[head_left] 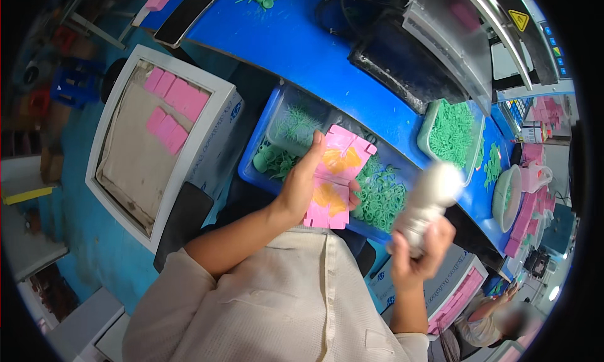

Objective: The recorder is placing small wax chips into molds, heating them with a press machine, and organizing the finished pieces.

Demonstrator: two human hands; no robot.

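My left hand (303,184) is closed around a pink mold (328,195) made of two notched halves lying opened out, each with a yellow-orange patch on its inner face. Below that mold sits a blue bin (250,167) with loose green wax-like pieces (384,195) inside. In my right hand (418,248) is a white, bulbous cloth bundle (426,204), gripped at its narrower lower end. The bundle is raised to the right of the mold, apart from it, and its upper part is smeared by motion.
A white-framed box (157,226) at left carries several pink blocks (187,99). Beyond the bin stretches a blue table (302,44) with a clear tub (448,132) of green pieces and a dark machine (409,72). Another person (484,321) sits at lower right.
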